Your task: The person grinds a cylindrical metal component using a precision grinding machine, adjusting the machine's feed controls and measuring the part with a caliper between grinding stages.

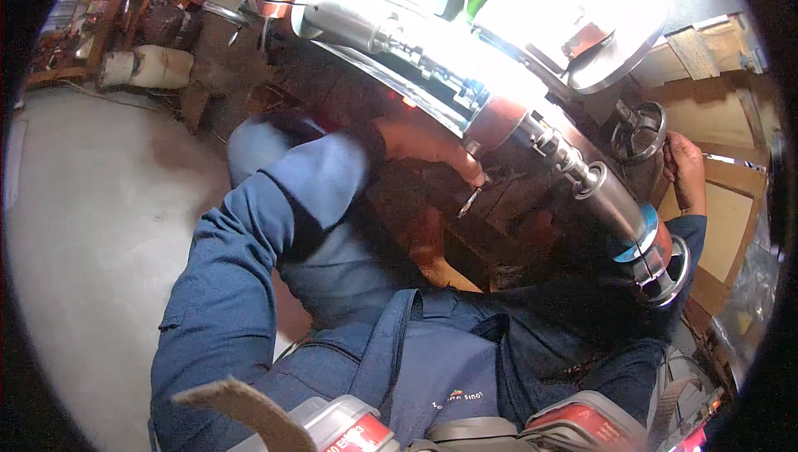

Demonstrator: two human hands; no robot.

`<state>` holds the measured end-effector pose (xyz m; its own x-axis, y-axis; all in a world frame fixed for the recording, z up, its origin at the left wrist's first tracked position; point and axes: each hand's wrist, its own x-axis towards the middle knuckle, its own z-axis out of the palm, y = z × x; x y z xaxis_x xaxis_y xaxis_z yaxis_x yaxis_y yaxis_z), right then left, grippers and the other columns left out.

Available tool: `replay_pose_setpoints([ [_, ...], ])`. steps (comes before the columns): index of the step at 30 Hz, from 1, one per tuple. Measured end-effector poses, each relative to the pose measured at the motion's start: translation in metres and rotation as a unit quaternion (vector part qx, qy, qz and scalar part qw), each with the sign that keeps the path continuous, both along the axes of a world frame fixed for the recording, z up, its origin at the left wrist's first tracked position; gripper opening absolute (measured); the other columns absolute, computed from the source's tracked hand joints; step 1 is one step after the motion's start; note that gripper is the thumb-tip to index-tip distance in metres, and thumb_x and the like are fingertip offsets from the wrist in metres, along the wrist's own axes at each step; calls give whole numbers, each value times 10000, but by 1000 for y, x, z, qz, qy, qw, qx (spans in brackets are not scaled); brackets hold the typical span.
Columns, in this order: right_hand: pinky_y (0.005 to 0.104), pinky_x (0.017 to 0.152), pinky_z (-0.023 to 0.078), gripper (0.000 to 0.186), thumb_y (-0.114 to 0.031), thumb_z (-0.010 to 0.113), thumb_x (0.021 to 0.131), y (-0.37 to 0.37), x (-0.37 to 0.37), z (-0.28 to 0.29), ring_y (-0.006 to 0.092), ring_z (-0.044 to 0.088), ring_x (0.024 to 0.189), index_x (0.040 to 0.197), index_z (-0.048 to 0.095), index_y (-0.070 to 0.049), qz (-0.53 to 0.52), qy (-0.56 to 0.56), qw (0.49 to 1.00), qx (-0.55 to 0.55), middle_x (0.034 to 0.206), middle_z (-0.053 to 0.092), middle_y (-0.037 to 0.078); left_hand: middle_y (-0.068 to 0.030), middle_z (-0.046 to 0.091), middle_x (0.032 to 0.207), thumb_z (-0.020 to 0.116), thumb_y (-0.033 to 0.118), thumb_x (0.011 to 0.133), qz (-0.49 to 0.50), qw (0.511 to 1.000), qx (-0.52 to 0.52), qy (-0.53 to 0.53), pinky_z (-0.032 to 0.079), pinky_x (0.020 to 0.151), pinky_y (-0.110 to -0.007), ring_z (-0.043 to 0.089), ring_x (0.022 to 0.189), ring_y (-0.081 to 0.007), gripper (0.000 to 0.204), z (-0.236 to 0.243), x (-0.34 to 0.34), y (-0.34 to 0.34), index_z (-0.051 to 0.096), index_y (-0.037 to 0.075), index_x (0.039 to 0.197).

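My left hand (445, 153) reaches in under the front of a long metal machine. Its fingers close at the upper end of a small shiny lever (470, 203); part of the grip is in shadow. Off to the right, my right hand (687, 168) is curled at the rim of a metal handwheel (640, 132), around what looks like its dark crank handle. A steel workpiece (561, 157) with stepped, lobed sections lies along the machine, between a cylindrical metal head (345, 24) at the far left and a round steel holder (615, 198) near my right arm.
A large round wheel guard (615, 45) stands behind the workpiece under glaring light. A second handwheel (669, 273) is at the machine's near right end. Wooden panels (723, 120) flank the right side. Clutter and a pale roll (150, 67) lie at the far left beyond the grey floor (91, 228).
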<state>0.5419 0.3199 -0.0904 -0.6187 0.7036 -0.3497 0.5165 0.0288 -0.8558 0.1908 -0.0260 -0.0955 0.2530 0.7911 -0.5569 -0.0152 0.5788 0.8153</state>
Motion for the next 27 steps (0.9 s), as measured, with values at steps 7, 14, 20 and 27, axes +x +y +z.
replay_pose_setpoints([
  [7, 175, 421, 262, 305, -329, 527, 975, -4, -1, -2, 16, 348, 503, 1029, 612, -41, -1, 16, 1000, 21, 647, 428, -74, -121, 655, 972, 818, 272, 674, -31, 999, -30, 2, 494, 815, -347, 616, 909, -228, 479, 25, -3, 5, 651, -14, 1021],
  [14, 185, 422, 292, 345, -371, 556, 953, -6, 14, 2, 30, 380, 486, 995, 641, -39, -4, -4, 1000, 17, 653, 471, -60, -100, 671, 1011, 805, 311, 700, -25, 997, -74, 7, 476, 855, -321, 616, 930, -208, 499, 9, 1, 2, 660, 6, 1068],
  [20, 325, 785, 492, 210, -168, 633, 874, -25, 11, -28, 180, 617, 842, 1007, 661, -7, 110, -155, 977, -92, 921, 680, 56, -85, 632, 1153, 755, 194, 760, -15, 999, 27, 21, 461, 913, -323, 578, 1059, -191, 453, 8, 4, -2, 624, 44, 1167],
  [27, 292, 829, 485, 193, -97, 591, 872, -6, -27, -41, 132, 613, 905, 1017, 657, 12, 191, -140, 944, 231, 977, 696, 71, -101, 601, 1219, 744, 135, 757, -67, 991, 108, -30, 450, 942, -338, 547, 1133, -216, 578, -20, -8, 7, 522, 45, 1283],
])
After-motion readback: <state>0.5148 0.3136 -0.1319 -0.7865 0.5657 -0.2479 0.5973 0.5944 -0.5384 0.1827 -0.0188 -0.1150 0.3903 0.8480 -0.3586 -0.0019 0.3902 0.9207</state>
